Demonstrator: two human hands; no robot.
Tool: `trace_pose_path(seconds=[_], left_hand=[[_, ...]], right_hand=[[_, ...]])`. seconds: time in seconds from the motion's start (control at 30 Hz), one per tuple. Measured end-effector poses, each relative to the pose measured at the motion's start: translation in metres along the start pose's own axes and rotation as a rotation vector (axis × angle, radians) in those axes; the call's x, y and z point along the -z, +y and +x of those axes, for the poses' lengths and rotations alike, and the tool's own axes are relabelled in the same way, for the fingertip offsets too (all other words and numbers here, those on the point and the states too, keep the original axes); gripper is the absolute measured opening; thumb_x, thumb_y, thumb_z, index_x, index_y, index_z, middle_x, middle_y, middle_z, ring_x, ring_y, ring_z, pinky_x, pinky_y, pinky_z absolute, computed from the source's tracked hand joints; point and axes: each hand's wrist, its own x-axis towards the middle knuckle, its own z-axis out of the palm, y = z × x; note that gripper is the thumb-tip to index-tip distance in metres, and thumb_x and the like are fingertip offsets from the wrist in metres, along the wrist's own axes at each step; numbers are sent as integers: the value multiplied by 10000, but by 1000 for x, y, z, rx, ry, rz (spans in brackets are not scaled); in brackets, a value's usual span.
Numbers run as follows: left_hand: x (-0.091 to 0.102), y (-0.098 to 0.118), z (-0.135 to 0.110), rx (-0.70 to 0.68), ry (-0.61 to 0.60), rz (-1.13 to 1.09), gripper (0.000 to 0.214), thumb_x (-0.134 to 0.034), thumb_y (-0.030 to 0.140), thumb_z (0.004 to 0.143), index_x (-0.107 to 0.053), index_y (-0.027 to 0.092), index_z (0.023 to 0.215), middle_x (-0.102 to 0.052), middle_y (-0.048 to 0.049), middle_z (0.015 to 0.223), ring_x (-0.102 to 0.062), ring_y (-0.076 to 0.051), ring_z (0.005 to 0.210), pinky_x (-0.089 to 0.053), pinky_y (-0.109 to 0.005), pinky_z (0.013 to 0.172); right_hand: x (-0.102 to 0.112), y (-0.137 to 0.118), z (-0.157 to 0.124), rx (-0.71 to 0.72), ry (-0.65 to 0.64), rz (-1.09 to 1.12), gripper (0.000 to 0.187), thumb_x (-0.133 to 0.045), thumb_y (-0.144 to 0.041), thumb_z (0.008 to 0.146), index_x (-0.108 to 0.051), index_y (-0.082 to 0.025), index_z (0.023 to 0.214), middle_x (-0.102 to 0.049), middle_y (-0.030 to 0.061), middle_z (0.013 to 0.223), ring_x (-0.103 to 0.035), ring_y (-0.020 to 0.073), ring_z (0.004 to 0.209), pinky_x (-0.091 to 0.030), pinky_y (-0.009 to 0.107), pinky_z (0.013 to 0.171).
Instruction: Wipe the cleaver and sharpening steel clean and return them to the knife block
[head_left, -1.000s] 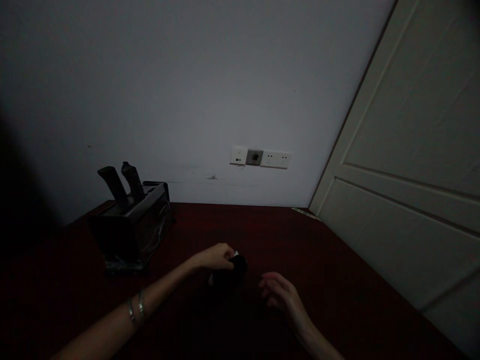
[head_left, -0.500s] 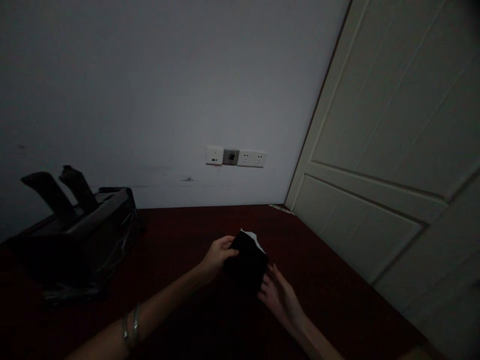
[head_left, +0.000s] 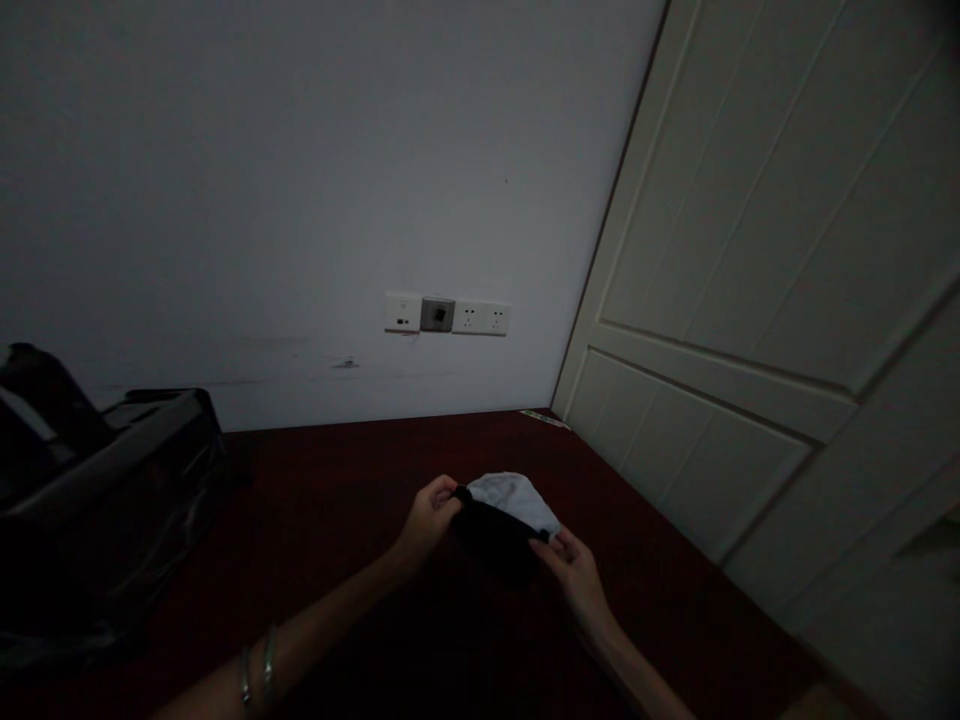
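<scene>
Dark red, flat tabletop point(head_left: 337, 470) is spanning the lower frame; at lower centre, the person's left hand point(head_left: 426, 520) and right hand point(head_left: 579, 580) are pinching opposite ends of a black-and-pale-grey cloth piece point(head_left: 501, 525).

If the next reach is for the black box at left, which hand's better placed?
Left, probably: the left hand is nearer the black box; the right hand grips the far side of the black-and-grey item. Both hold that item, so neither is free.
</scene>
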Motion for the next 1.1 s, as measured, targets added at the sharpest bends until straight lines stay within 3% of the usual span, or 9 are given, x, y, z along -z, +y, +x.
trace_pose_path(seconds=[0.17,0.33,0.47,0.57,0.7,0.9,1.1], left_hand=[[-8,-7,6,76,-15,-128,153,-571,216,611,-468,189,721,-516,40,642,-513,-112,625,-378,-216,600],[-8,-13,11,192,-151,-303,417,-678,229,538,-543,182,930,-617,-8,839,-561,-128,710,-382,-218,610],[-10,-17,11,248,-262,-279,214,-660,249,549,-620,116,711,-597,-3,663,-533,-116,616,-362,-227,597],[-14,-21,8,290,-312,-264,191,-662,259,552,-628,108,665,-576,6,606,-510,-110,577,-350,-233,587],[-21,-25,10,284,-232,-390,138,-641,237,560,-592,119,613,-554,14,581,-481,-97,549,-340,-225,561],[-21,-22,16,192,-73,-487,142,-616,152,544,-607,123,683,-603,-4,656,-533,-123,637,-380,-231,623],[-12,-14,9,192,-203,-466,304,-729,250,580,-650,97,831,-666,-77,825,-597,-179,752,-424,-286,726]], right_hand=[[4,-3,8,37,-3,3,419,-778,-342,571,-631,-155,916,-704,72,823,-646,231,764,-482,360,754],[13,-5,14,41,10,-77,350,-739,-363,622,-627,-142,869,-683,64,785,-628,209,716,-484,324,678],[18,-6,15,95,63,-225,320,-724,-413,616,-615,-143,750,-601,0,632,-541,136,570,-423,235,526],[19,-9,14,148,92,-307,317,-700,-441,629,-582,-150,670,-517,-32,559,-458,104,513,-355,206,463],[21,-11,16,161,91,-328,323,-687,-459,633,-589,-156,689,-529,-24,567,-466,118,526,-359,217,473],[23,-5,20,104,42,-257,321,-718,-421,619,-610,-151,756,-595,-1,625,-534,147,582,-401,234,522],[21,-7,20,54,109,-235,323,-707,-428,629,-610,-163,786,-578,-23,626,-520,133,565,-386,220,504]])
